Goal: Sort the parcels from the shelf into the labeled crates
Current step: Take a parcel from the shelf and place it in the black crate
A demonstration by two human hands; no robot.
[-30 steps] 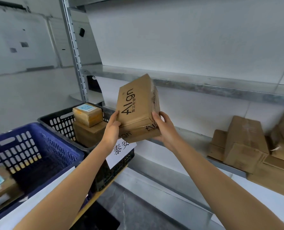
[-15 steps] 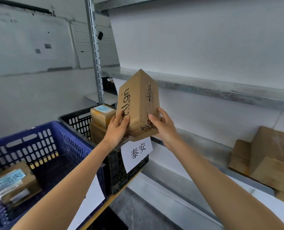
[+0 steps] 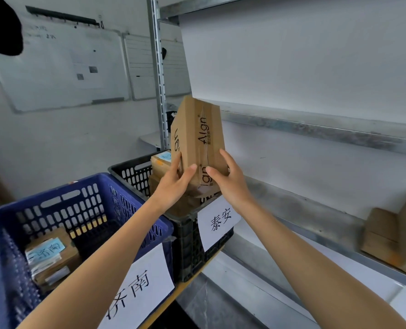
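Above black crate (image 3: 135, 170), two-handed grip (image 3: 173, 186) on parcel (image 3: 197, 138).

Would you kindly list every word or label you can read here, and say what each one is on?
"Algn": printed on several faces of the cardboard box held by the left hand and right hand.
"泰安": paper sign on the black crate.
"济南": paper sign on the blue crate.
"济南": blue label on the parcel in the blue crate.
Small print beside "Algn", the whiteboard writing and the black crate's parcel label: too blurred.
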